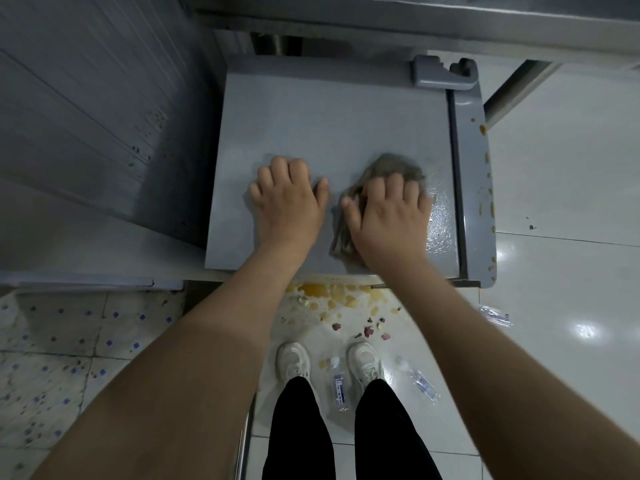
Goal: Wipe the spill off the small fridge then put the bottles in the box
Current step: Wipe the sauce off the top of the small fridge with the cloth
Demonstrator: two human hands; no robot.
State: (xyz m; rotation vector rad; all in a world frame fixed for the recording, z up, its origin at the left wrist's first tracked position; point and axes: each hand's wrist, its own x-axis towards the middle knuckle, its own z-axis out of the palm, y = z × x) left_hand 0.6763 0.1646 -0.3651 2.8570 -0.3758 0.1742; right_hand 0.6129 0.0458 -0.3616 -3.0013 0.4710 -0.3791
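Glossy white tiled floor (561, 306); grey panelled wall (86, 116) left.

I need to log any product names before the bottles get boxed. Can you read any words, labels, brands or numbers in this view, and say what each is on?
Nothing can be read as text.
Bottle between the shoes: white label with blue print, too small and blurred to read.
Bottle right of the right shoe: blue marks on its label, unreadable.
Bottle farther right on the floor: label blurred, unreadable.
Small fridge top: no lettering visible.
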